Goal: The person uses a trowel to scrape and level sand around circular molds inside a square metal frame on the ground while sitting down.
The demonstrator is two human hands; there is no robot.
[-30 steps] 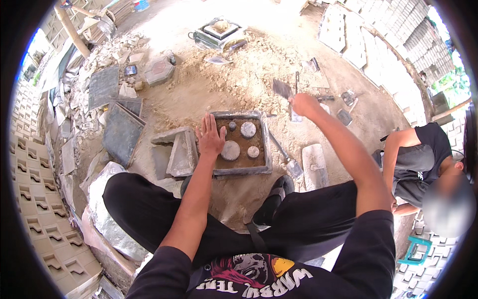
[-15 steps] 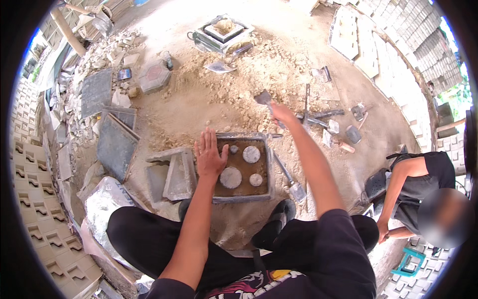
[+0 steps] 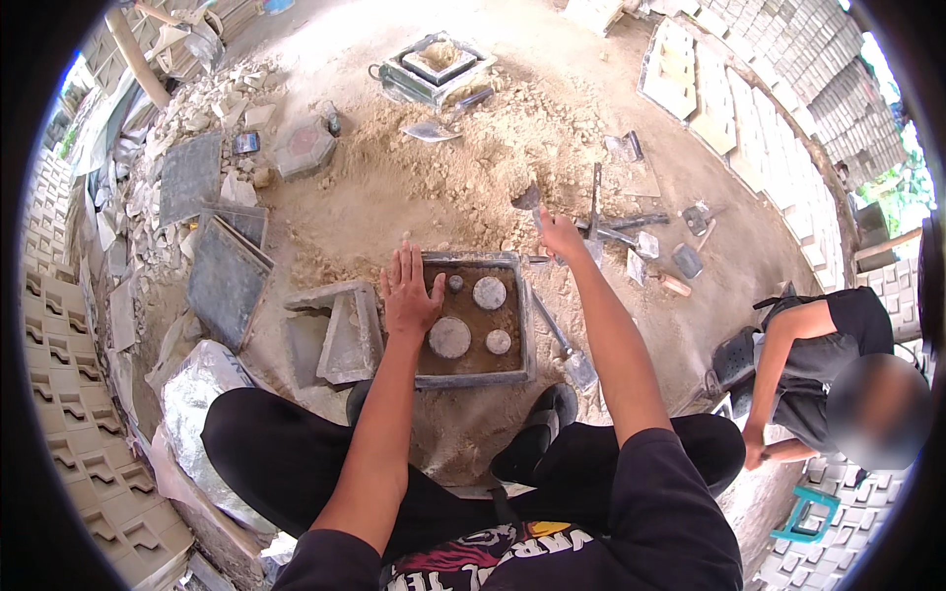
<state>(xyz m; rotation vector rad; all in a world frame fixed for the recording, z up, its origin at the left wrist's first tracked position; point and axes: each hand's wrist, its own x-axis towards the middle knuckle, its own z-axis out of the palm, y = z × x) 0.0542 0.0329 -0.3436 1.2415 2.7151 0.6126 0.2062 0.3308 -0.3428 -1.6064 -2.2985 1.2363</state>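
Dark short-sleeved T-shirt (image 3: 680, 507), colourful print (image 3: 483, 559), black trousers (image 3: 271, 443)

The left hand (image 3: 411, 301) partly hides the frame (image 3: 478, 379).

Busy scene on the sandy ground (image 3: 655, 340): a grey rectangular frame (image 3: 529, 320) sits near the middle, angular concrete piece (image 3: 353, 343) just to its left, flat-bladed tool (image 3: 579, 370) to its right! Farther left, dark slabs (image 3: 233, 283) and pale rubble (image 3: 225, 97); up ahead, loose sand (image 3: 473, 175) spreads wide.
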